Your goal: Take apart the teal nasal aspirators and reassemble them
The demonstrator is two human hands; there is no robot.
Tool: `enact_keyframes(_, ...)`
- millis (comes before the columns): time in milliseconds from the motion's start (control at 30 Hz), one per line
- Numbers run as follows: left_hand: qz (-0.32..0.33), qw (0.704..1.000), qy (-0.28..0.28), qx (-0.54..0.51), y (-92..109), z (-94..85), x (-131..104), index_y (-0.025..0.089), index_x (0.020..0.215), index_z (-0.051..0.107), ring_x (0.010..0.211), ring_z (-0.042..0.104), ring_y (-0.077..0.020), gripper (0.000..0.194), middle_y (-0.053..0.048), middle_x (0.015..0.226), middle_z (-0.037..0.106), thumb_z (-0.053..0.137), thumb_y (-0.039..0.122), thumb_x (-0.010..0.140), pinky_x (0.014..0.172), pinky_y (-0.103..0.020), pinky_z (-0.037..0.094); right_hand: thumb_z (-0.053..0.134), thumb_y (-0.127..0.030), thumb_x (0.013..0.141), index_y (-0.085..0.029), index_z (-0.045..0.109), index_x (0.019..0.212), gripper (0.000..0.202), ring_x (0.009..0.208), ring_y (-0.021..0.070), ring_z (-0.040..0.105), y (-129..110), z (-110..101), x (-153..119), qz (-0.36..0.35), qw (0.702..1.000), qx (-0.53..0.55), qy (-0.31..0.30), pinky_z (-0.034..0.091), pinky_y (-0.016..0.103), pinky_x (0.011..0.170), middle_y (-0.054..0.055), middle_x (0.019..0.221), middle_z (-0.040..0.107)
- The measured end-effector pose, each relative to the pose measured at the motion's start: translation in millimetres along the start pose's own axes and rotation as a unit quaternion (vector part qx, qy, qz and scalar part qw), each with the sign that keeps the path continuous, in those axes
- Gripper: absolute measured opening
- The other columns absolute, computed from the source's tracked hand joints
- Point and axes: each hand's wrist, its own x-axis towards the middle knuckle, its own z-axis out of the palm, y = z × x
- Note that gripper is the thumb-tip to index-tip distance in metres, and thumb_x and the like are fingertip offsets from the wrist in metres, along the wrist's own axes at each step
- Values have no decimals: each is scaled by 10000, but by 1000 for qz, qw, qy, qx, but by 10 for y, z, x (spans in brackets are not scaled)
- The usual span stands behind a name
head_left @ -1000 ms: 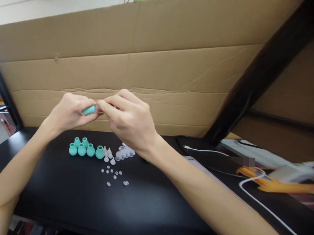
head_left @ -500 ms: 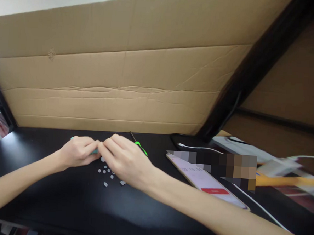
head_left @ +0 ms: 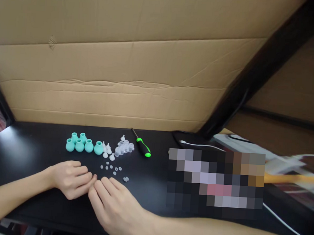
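My left hand (head_left: 72,179) rests on the black table (head_left: 32,149) with its fingers curled under; nothing shows inside it. My right hand (head_left: 113,201) lies flat beside it, fingers spread, and its fingertips almost touch the left hand's. Just beyond the hands lie several small white discs (head_left: 111,169). Farther back stand several teal rubber bulbs (head_left: 84,145), then white cone tips (head_left: 107,151) and a heap of clear caps (head_left: 123,147).
A green-and-black screwdriver (head_left: 143,147) lies right of the caps. A cardboard sheet (head_left: 150,60) walls the table's back. A slanted black post (head_left: 255,74) stands at the right, with a white cable (head_left: 281,219) and a blurred-out patch on the table.
Both hands came down from mid-air, where they held a teal bulb together, to the parts, then drew back toward me. The bulb is no longer visible in them.
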Motion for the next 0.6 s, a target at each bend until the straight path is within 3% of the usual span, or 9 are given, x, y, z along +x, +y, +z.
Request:
enact_keyframes(167,21,999,-9,28,-74,-47,8,44,934,793,615,650,-149,275,-60,754,699,529,76,1005,450,-300,418,458,-3,920,-140,640,906,228,653,198,519,25,44,-17,20,999,30,2,457,327,675,49,755,603)
enact_keyframes(400,44,997,-22,60,-80,-71,24,66,945,807,647,667,-160,267,-93,810,736,546,86,994,477,-290,458,498,49,738,-125,666,920,303,612,180,554,54,-138,71,-14,993,-27,-117,486,322,607,35,752,632)
enact_keyframes(600,3,999,-26,35,-62,-36,51,17,1023,780,617,655,-161,259,-86,787,736,525,59,1018,467,-301,463,523,30,794,-111,667,902,229,564,175,506,-8,-66,80,5,993,-91,-74,391,329,529,26,679,569)
